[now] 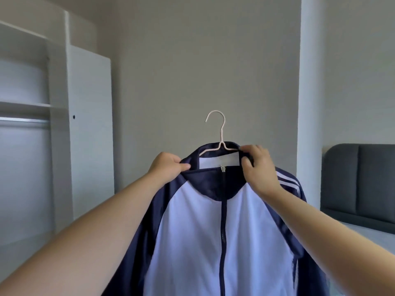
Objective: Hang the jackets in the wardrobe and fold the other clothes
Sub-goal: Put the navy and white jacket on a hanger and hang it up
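Now both hands pinch the collar of a navy-and-white zip track jacket (213,231), left hand (165,167) on one side, right hand (259,169) on the other, holding it aloft on a pale wire hanger (220,133). Hanging is underway; next, probably hooking it onto the wardrobe's metal rail (23,120) at left.

I'm looking into a home bedroom. Far left stands a white built-in wardrobe (57,116), its door (90,133) swung open on a shelf (25,105) with a metal hanging rail (23,120) just beneath it. At the right edge sits a dark grey padded headboard (359,180) with the corner of a pale mattress (374,238) below. Plain grey walls (192,60) close the room behind.
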A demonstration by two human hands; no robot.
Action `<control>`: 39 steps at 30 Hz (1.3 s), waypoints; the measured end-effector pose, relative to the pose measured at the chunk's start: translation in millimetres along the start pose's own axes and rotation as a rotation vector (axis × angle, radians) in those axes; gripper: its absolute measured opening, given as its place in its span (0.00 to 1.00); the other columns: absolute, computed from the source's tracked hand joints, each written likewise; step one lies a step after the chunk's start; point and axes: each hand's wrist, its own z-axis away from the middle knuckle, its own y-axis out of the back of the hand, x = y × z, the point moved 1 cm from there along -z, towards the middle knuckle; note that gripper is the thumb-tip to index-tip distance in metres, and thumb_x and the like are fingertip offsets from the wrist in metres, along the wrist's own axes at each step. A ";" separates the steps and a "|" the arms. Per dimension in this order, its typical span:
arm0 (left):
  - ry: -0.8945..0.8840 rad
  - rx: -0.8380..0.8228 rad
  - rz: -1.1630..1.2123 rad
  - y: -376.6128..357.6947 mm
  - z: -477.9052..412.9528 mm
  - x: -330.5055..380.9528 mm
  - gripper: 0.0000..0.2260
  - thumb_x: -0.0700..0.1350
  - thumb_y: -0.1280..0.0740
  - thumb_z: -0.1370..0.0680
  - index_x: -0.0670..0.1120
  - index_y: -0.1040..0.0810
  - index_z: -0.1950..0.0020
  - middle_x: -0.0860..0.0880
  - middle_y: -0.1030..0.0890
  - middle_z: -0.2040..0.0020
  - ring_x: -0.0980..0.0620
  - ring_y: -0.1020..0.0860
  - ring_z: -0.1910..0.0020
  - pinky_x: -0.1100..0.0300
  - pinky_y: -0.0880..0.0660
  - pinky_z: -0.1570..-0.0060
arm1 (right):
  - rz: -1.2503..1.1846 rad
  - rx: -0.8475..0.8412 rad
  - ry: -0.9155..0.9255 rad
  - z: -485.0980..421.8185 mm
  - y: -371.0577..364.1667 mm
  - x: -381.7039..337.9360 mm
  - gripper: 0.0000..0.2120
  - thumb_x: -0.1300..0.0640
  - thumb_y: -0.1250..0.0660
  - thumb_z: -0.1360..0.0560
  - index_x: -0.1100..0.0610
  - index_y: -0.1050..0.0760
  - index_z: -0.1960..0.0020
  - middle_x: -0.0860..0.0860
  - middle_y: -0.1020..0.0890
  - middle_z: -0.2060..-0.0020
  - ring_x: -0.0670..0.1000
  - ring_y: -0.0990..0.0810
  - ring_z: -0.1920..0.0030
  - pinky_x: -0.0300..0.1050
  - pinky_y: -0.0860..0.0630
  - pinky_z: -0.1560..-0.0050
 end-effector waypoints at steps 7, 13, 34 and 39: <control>0.301 -0.090 0.257 18.2 -6.4 -38.1 0.19 0.64 0.29 0.31 0.48 0.21 0.58 0.50 0.20 0.59 0.47 0.22 0.56 0.57 0.28 0.52 | 0.421 -0.624 0.171 13.4 -55.1 -36.2 0.16 0.60 0.38 0.24 0.56 0.39 0.68 0.49 0.33 0.72 0.56 0.31 0.65 0.44 0.39 0.68; 0.465 0.102 0.339 29.0 -14.0 -75.7 0.23 0.66 0.39 0.26 0.47 0.22 0.61 0.50 0.17 0.57 0.46 0.19 0.55 0.51 0.25 0.43 | 0.459 -0.692 0.465 56.4 -67.8 -47.5 0.11 0.62 0.40 0.25 0.55 0.37 0.65 0.53 0.27 0.66 0.57 0.28 0.61 0.43 0.41 0.64; 0.005 0.085 -0.215 31.3 -1.3 -100.1 0.18 0.52 0.37 0.24 0.43 0.25 0.70 0.50 0.27 0.73 0.45 0.27 0.67 0.57 0.32 0.65 | -0.214 -0.488 -0.542 21.7 -80.1 14.3 0.10 0.59 0.36 0.22 0.62 0.27 0.61 0.56 0.29 0.67 0.49 0.30 0.70 0.36 0.35 0.72; -0.039 0.135 -0.281 32.9 5.5 -83.9 0.21 0.56 0.38 0.24 0.46 0.32 0.73 0.52 0.30 0.75 0.47 0.30 0.72 0.59 0.36 0.71 | -0.131 -0.346 -0.609 23.4 -83.7 25.8 0.13 0.60 0.36 0.23 0.62 0.30 0.65 0.55 0.30 0.69 0.52 0.33 0.66 0.42 0.36 0.63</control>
